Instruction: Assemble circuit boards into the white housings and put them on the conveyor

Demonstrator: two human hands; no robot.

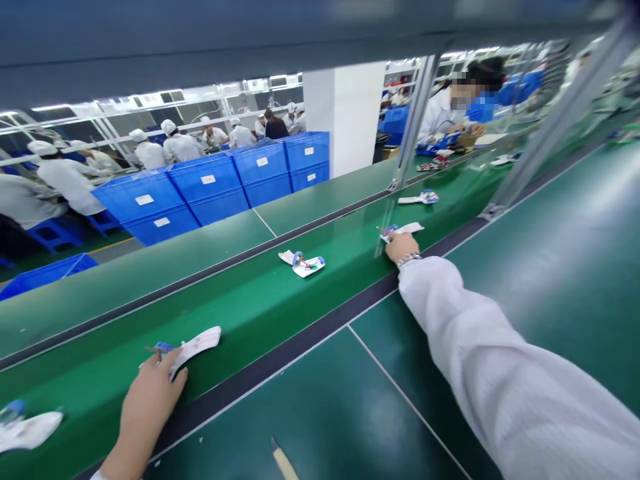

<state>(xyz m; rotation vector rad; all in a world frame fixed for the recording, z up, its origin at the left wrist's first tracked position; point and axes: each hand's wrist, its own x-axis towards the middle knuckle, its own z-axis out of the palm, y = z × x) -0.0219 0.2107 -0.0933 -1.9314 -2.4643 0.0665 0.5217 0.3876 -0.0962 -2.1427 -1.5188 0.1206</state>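
- Since the green conveyor belt (240, 320) runs directly ahead, both arms reach over its near edge, seemingly to bring the pieces within reach.
- Left hand (147, 413): its fingers (173, 367) touch a white strip with a blue fitting (195, 343); I cannot tell whether they grip it.
- Right hand (403, 247): it meets a second white strip (406, 230), its grip equally unclear.
- Another white-and-blue piece (306, 267) lies between them, well apart, perhaps to keep the pieces from tangling.
- Blue plastic crates (210, 180) stand beyond the belt, apparently grouped for storage.
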